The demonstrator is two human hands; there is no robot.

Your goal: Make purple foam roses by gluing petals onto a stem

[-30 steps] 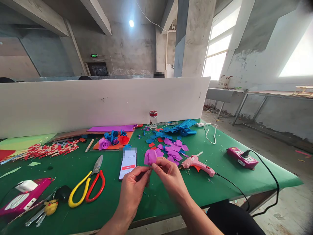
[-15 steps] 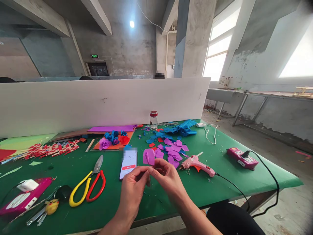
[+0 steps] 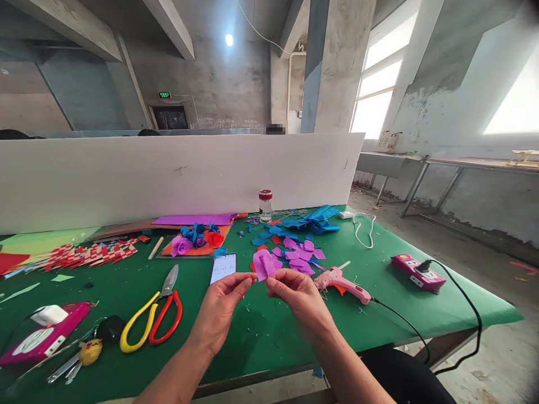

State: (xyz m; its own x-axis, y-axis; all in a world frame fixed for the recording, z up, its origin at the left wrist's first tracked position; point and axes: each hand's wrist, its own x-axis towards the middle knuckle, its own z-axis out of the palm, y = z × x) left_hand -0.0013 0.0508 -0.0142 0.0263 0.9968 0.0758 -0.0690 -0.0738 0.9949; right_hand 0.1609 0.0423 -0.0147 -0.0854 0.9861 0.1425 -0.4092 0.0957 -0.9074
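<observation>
A small purple crepe-paper flower (image 3: 265,265) with curled petals is held up in front of me. My right hand (image 3: 295,294) pinches it low down between thumb and fingers. On its left side, my left hand (image 3: 227,300) is closed in a pinch. Those fingertips come right up to the flower's lower left edge, and whether they grip it is not clear. Just behind lies a pile of loose purple petals (image 3: 300,255). A phone (image 3: 223,268) showing a timer lies beyond my left hand. The pink glue gun (image 3: 343,285) rests to the right of my right hand.
Scissors (image 3: 162,311) with yellow and red handles lie left. Finished paper flowers (image 3: 197,238) sit on an orange sheet. A lidded glass jar (image 3: 265,206) stands before the white board (image 3: 189,174). Blue paper (image 3: 318,220), a pink power strip (image 3: 416,273) and its cable are on the right.
My hands have moved apart at the base of the flower, the left one going left. The flower has shifted slightly right and turned, showing a wider petal.
</observation>
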